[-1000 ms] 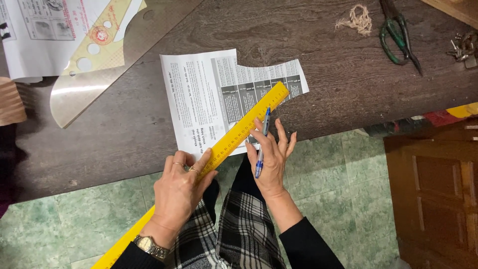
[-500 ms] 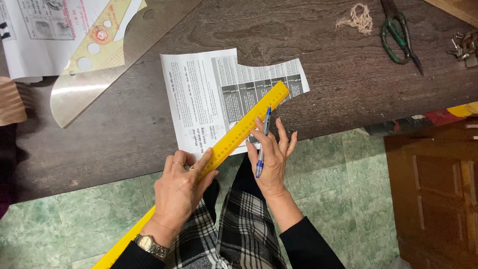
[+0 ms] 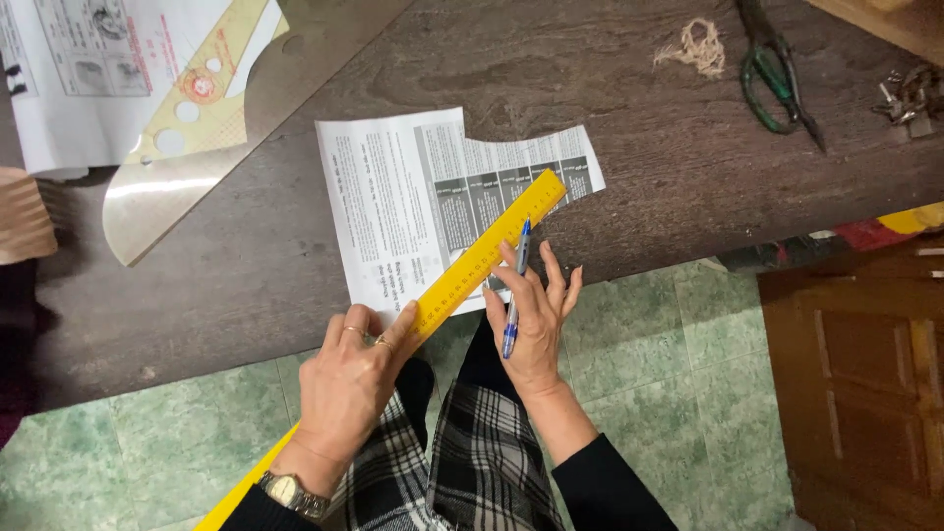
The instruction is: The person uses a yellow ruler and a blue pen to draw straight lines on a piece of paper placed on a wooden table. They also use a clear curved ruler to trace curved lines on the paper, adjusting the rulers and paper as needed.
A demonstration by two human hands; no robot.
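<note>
Pressing down on a long yellow ruler (image 3: 462, 275), the left hand (image 3: 349, 388) lies flat with its fingers (image 3: 359, 324) closed over the ruler's lower part. The ruler runs slanted across a printed paper (image 3: 393, 206) on the dark wooden surface (image 3: 639, 187), and its top end lies just past the right hand's fingertips. The right hand (image 3: 536, 329) rests beside the ruler. Its fingers (image 3: 565, 290) are spread, with a blue pen (image 3: 515, 287) held between them, tip touching the ruler's edge. Far above the right fingers lie green scissors (image 3: 772, 74) and a small knot of string (image 3: 696, 47). Far up and left of the left fingers sit a curved see-through ruler (image 3: 177, 187) and a white sheet (image 3: 79, 88).
</note>
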